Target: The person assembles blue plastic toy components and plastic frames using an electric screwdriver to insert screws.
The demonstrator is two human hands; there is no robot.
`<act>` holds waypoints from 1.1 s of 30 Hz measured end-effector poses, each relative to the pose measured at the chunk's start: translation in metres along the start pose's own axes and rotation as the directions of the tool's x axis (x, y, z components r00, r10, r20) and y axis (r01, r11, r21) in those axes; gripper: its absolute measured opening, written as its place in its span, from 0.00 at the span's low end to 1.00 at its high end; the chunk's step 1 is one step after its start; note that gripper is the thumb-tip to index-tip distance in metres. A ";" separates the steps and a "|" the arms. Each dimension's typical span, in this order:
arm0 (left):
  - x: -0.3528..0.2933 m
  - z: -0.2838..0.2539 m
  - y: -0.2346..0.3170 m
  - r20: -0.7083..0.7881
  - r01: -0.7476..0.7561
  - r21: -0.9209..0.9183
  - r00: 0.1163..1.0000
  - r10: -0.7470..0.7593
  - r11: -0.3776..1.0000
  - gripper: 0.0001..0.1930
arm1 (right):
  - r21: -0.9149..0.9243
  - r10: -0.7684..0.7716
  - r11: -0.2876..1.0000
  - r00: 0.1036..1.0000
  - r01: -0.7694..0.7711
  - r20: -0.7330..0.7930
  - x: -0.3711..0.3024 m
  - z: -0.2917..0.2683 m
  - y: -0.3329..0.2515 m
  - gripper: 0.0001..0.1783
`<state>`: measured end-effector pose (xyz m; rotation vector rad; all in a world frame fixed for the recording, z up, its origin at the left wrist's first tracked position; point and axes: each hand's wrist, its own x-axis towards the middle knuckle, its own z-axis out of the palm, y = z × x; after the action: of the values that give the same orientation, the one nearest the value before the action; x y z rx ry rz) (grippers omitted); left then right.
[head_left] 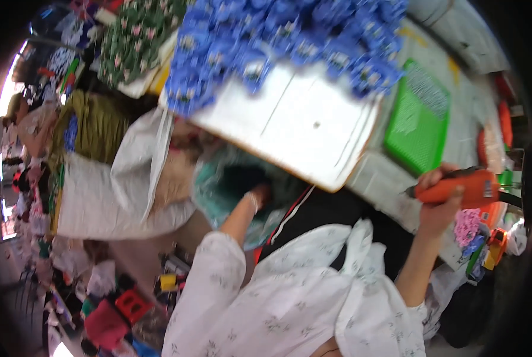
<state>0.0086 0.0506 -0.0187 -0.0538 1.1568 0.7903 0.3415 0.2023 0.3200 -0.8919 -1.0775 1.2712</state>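
Note:
My left hand (261, 193) reaches down into a bag of clear greenish plastic (209, 190) beside the near edge of the white board. The fingers are lost in the bag's shadow, so whatever they touch is hidden. On the right, my right hand (441, 209) is wrapped round an orange handheld power tool (481, 188), its dark tip turned to the left. In front of me the white board (313, 128) carries many blue artificial flowers (301, 35) over its far half.
A green plastic basket (410, 134) with small pale pieces lies right of the board. Green foliage with pink buds (138, 38) is heaped at the far left. White sacks (96, 190) stand on the left. Pink flowers (468, 225) lie below the orange tool. Another person (37, 128) is at far left.

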 end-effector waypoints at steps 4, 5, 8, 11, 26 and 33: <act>0.008 0.006 -0.015 0.519 -0.665 0.242 0.704 0.485 0.707 0.16 | -0.004 -0.041 0.999 0.997 0.042 0.060 -0.006 0.018 -0.009 0.31; 0.010 0.007 -0.013 0.526 -0.680 0.351 0.712 0.465 0.644 0.17 | 0.007 -0.056 0.998 0.997 0.056 0.050 -0.007 0.019 -0.012 0.31; 0.011 0.008 -0.010 0.493 -0.651 0.640 0.755 0.432 0.409 0.18 | -0.008 -0.060 0.998 0.998 0.060 0.016 -0.007 0.016 -0.014 0.31; 0.014 0.007 -0.003 0.424 -0.519 0.843 0.803 0.419 0.140 0.19 | 0.007 -0.059 0.998 0.998 0.059 0.010 -0.004 0.016 -0.018 0.30; 0.017 -0.002 0.021 0.254 0.105 0.820 0.813 0.523 -0.562 0.12 | 0.021 -0.067 0.998 0.997 0.067 0.027 0.010 0.000 -0.027 0.28; -0.178 0.113 0.070 0.026 -0.291 0.954 0.320 0.947 0.072 0.06 | 0.060 -0.077 0.996 0.993 0.072 0.085 0.018 -0.001 -0.032 0.28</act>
<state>0.0271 0.0559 0.2026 1.3939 2.2681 0.9518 0.3512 0.2162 0.3522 -0.7526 -1.1274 1.2818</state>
